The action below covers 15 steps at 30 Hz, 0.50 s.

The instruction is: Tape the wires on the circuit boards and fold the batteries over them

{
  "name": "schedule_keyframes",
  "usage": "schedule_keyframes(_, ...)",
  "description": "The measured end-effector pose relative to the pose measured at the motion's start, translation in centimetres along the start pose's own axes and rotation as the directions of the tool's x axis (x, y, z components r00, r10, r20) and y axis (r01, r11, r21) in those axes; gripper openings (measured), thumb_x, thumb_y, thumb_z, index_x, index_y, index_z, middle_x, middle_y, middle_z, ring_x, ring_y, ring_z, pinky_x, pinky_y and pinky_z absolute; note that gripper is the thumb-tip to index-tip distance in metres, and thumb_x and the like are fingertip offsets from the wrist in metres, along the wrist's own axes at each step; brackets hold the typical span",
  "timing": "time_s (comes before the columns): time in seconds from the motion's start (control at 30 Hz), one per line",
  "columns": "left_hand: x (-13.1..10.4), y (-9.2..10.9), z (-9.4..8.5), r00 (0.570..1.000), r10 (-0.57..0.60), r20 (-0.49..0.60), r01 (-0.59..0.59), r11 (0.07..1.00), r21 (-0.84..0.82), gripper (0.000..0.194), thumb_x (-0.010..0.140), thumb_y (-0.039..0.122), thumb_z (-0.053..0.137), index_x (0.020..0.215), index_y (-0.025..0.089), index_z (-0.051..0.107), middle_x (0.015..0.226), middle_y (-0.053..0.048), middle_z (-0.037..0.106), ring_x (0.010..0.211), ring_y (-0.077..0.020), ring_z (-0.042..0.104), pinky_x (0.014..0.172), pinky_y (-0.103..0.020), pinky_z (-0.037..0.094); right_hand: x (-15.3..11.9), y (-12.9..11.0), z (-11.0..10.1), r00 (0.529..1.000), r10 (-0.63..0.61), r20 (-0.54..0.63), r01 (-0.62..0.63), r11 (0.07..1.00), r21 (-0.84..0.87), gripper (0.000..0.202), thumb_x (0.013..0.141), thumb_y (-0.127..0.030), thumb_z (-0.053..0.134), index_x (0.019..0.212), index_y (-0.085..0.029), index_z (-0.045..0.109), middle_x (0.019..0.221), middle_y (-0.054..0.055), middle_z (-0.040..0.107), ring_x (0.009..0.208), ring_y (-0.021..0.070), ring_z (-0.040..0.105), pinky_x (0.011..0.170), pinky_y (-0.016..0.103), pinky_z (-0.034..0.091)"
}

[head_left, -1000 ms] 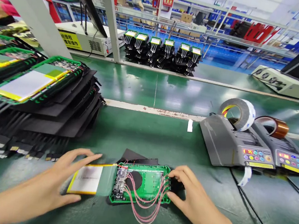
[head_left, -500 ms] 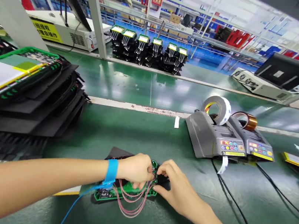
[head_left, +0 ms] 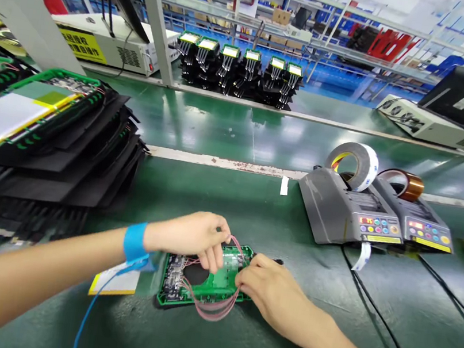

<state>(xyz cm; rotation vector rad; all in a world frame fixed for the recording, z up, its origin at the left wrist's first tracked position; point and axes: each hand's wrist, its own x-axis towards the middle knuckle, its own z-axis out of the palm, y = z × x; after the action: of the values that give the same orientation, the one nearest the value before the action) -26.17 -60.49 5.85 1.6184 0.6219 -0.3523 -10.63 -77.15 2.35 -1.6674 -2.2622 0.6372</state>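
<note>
A green-framed device housing [head_left: 220,277] lies on the green bench, with a circuit board [head_left: 174,279] at its left end and a black oval area beside it. My left hand [head_left: 200,240], wearing a blue wrist strap [head_left: 135,243], is raised over the housing and pinches a thin pink wire [head_left: 237,244] between thumb and forefinger. At the right end, my right hand [head_left: 265,286] has its fingers closed on the bundle of pink wires [head_left: 214,311] that loops over the front edge. Its fingertips partly cover the wire ends.
Tape dispensers [head_left: 353,209] with tape rolls on top stand to the right, their cables [head_left: 383,327] trailing forward. Stacked black panels with green frames [head_left: 56,153] fill the left. A white and yellow flat pack [head_left: 117,282] lies left of the housing; a white paper strip [head_left: 285,186] lies behind.
My left hand has lifted and moved left from the housing's right end, drawing a pink wire up. My right hand's fingers have closed on the wires. The view has shifted slightly.
</note>
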Motion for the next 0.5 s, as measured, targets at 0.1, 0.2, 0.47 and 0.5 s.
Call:
schedule_keyframes(0.1,-0.1,-1.9,1.8,0.996,0.078,-0.044,-0.084,0.986,-0.146,0.027,0.097,0.047,0.029,0.092,0.020,0.035,0.098,-0.012,0.070,0.090,-0.0169,0.068,0.080,-0.033,0.053,-0.5,0.3,0.6,0.978,0.189,-0.093,-0.161,0.956,0.243,0.016,0.096,-0.018,0.041,0.092,-0.021,0.056,0.088,0.002,0.063,0.086,0.0157,0.055,0.073,0.028,0.045)
schedule_keyframes(0.2,-1.2,-2.8,2.6,0.990,0.123,0.072,-0.102,0.964,-0.246,0.031,0.097,0.051,0.023,0.090,0.022,0.030,0.083,-0.006,0.070,0.075,-0.0153,0.068,0.072,-0.031,0.052,-0.7,0.4,1.1,0.940,0.317,-0.127,-0.236,0.872,0.429,0.010,0.096,-0.019,0.042,0.094,-0.022,0.051,0.086,0.000,0.067,0.090,0.0149,0.059,0.081,0.030,0.045)
schedule_keyframes(0.47,-6.2,-5.8,3.0,0.939,0.314,-0.138,-0.238,0.886,0.399,0.043,0.098,0.027,0.030,0.139,0.033,0.015,0.091,0.003,0.064,0.082,-0.0121,0.061,0.074,-0.023,0.048,-0.4,1.8,1.4,0.974,0.169,-0.152,-0.102,0.922,0.373,0.013,0.091,-0.024,0.057,0.091,-0.024,0.070,0.082,0.000,0.071,0.080,0.0140,0.056,0.072,0.029,0.047)
schedule_keyframes(0.5,-6.6,-6.5,3.1,0.929,0.343,-0.138,-0.243,0.848,0.471,0.044,0.097,0.025,0.031,0.139,0.035,0.018,0.099,0.002,0.066,0.088,-0.0133,0.064,0.077,-0.024,0.050,-0.3,2.0,1.2,0.982,0.114,-0.148,-0.054,0.931,0.360,0.014,0.092,-0.025,0.057,0.092,-0.024,0.070,0.083,0.000,0.072,0.079,0.0140,0.055,0.074,0.030,0.047)
